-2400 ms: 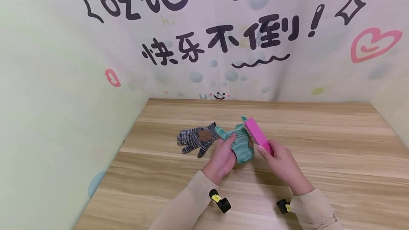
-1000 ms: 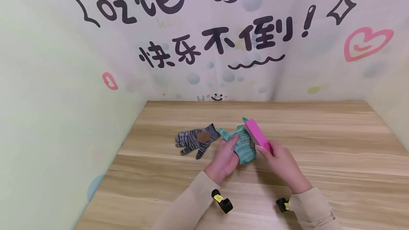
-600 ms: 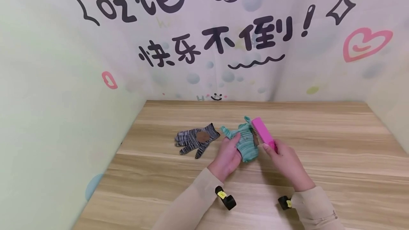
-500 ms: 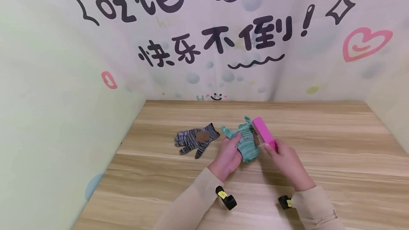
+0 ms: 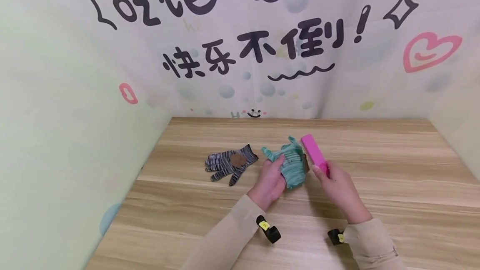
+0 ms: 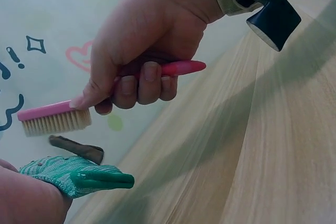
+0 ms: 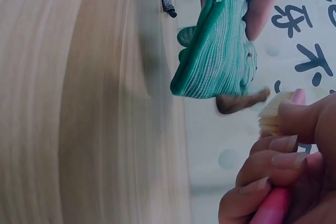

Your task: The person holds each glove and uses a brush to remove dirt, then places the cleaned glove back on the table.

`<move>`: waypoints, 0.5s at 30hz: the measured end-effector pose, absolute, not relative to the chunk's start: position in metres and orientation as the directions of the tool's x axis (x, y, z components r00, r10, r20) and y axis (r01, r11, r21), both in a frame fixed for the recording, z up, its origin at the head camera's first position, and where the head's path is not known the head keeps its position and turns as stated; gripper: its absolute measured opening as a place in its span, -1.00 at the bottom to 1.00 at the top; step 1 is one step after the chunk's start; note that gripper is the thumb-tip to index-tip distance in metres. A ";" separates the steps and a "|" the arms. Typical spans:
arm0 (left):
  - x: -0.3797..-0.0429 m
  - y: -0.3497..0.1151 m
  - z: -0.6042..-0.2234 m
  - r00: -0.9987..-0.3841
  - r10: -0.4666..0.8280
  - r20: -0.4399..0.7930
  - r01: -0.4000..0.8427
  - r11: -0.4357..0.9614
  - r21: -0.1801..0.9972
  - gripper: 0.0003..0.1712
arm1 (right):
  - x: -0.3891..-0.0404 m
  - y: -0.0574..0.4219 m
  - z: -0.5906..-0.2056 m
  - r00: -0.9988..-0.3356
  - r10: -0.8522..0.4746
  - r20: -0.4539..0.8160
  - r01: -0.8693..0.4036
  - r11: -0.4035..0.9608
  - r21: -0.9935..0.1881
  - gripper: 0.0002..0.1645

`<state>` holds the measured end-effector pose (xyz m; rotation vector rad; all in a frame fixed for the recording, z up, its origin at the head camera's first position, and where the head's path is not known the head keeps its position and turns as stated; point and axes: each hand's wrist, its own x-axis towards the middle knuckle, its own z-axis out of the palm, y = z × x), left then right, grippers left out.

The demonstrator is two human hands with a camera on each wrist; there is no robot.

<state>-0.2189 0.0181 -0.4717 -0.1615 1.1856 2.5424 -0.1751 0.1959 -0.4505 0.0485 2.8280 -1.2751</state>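
Wood-grain table (image 5: 393, 157), pale backdrop (image 5: 348, 91) behind. Black lettering (image 5: 258, 47) reads 快乐不倒!; line above runs off. Yellow label (image 5: 264, 225) at my left wrist, print probably too small to trust. My left hand (image 5: 268, 180) holds a green ribbed glove (image 5: 293, 170) above the table, brown piece (image 5: 306, 165) at its edge. My right hand (image 5: 339, 184), apart, grips a pink brush (image 5: 314, 151), pale bristles (image 6: 55, 123) near that piece. Grey-black glove (image 5: 221, 162) lies leftward.

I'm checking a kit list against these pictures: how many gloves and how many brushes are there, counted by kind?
Gloves: 2 (one green glove, one grey-and-black glove)
Brushes: 1 (a pink brush)
Total: 3
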 end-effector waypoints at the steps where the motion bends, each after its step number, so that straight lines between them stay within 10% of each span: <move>1: -0.219 0.019 -0.472 -0.939 0.247 -0.239 -0.342 -0.598 0.725 -0.54 | -0.175 0.195 -0.450 -0.999 0.010 -0.041 0.037 0.658 -0.752 -0.33; 15: -0.215 0.020 -0.470 -0.930 0.281 -0.237 -0.361 -0.582 0.728 -0.54 | -0.175 0.189 -0.451 -1.000 -0.010 -0.028 0.016 0.628 -0.778 -0.35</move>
